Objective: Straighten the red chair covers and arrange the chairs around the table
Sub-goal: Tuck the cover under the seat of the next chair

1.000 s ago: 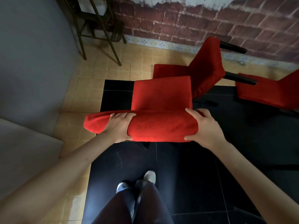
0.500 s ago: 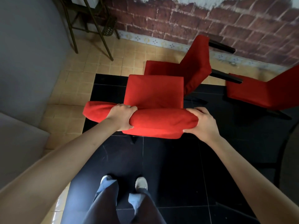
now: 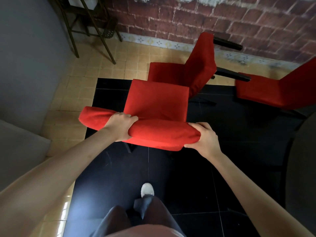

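The red cover (image 3: 153,101) on the near chair is looking like soft, fuzzy, matt cloth, and it is bunching into a thick roll where the left hand (image 3: 120,127) and right hand (image 3: 204,139) are squeezing it. The black floor tiles (image 3: 213,168) are looking smooth and a bit shiny, while the yellow tiles (image 3: 95,65) are shining only near the bottom left. The brick wall (image 3: 188,19) is looking rough and dull, and the stand (image 3: 89,26) in the corner is showing thin, dark metal legs.
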{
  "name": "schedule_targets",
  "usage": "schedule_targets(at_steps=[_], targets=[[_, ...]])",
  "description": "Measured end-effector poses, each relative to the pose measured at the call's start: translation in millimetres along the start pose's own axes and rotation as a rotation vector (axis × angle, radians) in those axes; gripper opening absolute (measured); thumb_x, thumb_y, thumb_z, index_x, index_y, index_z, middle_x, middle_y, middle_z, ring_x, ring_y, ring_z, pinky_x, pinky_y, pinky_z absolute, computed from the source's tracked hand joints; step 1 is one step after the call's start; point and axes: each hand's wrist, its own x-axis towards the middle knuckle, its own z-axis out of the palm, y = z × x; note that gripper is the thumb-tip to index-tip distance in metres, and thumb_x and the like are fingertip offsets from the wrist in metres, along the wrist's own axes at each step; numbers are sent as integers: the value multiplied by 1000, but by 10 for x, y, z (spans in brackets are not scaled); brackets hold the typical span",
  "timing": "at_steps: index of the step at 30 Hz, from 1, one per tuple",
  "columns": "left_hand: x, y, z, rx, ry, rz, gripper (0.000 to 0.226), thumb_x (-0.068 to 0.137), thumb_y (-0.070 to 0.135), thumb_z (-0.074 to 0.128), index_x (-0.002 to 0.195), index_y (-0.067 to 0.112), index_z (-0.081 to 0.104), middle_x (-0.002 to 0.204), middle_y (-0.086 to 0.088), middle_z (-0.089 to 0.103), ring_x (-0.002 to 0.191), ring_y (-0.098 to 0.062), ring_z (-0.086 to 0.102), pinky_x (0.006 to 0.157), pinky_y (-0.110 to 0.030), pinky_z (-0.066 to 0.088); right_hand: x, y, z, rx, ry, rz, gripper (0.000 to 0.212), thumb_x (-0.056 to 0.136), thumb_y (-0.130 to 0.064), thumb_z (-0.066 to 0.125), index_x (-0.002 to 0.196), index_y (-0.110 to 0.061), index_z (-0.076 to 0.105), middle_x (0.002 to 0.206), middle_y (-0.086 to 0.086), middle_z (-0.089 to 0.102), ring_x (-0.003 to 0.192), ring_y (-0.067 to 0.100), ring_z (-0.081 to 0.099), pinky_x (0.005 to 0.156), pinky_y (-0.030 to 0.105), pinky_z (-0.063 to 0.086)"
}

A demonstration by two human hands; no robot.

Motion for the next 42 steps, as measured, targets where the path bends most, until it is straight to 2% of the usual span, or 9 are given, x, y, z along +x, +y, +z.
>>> schedule_targets(at_steps=[4, 7, 15, 24, 28, 33, 39, 42], targets=[[-244, 34, 121, 9, -26, 3, 60, 71, 40, 72, 124, 25, 51, 101, 4, 62, 94, -21, 61, 87, -33, 49, -269, -10, 192, 47, -19, 27, 89, 48, -25, 93, 131, -27, 59, 130, -6, 49, 110, 13, 55, 94, 21, 42], [-470, 1, 240, 57, -43, -2, 65, 70, 47, 74, 126, 26, 50, 104, 4, 61, 98, -19, 60, 92, -31, 46, -469, -60, 392, 62, -44, 31, 91, 45, -24, 93, 130, -28, 59, 127, -8, 51, 107, 13, 58, 91, 18, 41], [-1080, -293, 359, 38, -36, -82, 77, 61, 62, 76, 125, 27, 53, 102, 4, 62, 96, -20, 60, 88, -31, 45, -645, -428, 754, 70, -102, -21, 93, 46, -27, 92, 133, -29, 57, 129, -10, 48, 108, 8, 52, 89, 13, 36], [-1972, -470, 562, -67, -55, -210, 76, 56, 56, 80, 120, 20, 61, 96, -2, 66, 92, -26, 62, 85, -30, 46, -936, -847, 1136, 49, -180, -106, 94, 45, -29, 92, 132, -30, 57, 126, -14, 48, 110, 7, 54, 87, 6, 31], [-2395, -557, 612, -104, -66, -270, 75, 55, 52, 82, 119, 18, 62, 95, -6, 66, 91, -29, 64, 85, -32, 45, -1075, -1092, 1325, 45, -211, -157, 93, 46, -30, 92, 132, -31, 57, 127, -12, 48, 112, 11, 54, 91, 15, 36], [-2906, -654, 691, -118, -74, -321, 74, 53, 50, 85, 114, 13, 65, 89, -9, 67, 86, -32, 65, 82, -36, 48, -1296, -1372, 1570, 29, -243, -214, 94, 48, -33, 92, 135, -32, 54, 130, -12, 47, 115, 11, 52, 92, 16, 35], [-3488, -744, 841, -105, 2, -321, 74, 30, 42, 93, 92, 8, 73, 68, -9, 65, 59, -32, 65, 62, -37, 56, -1602, -1639, 1849, 3, -277, -267, 94, 50, -34, 92, 136, -32, 53, 133, -12, 46, 117, 14, 52, 97, 21, 40], [-3707, -803, 928, -104, -47, -336, 78, 32, 47, 92, 98, 10, 73, 75, -9, 68, 66, -32, 66, 67, -37, 56, -1756, -1752, 1961, -11, -283, -284, 94, 51, -35, 92, 137, -33, 52, 134, -11, 45, 116, 15, 52, 98, 24, 41]])
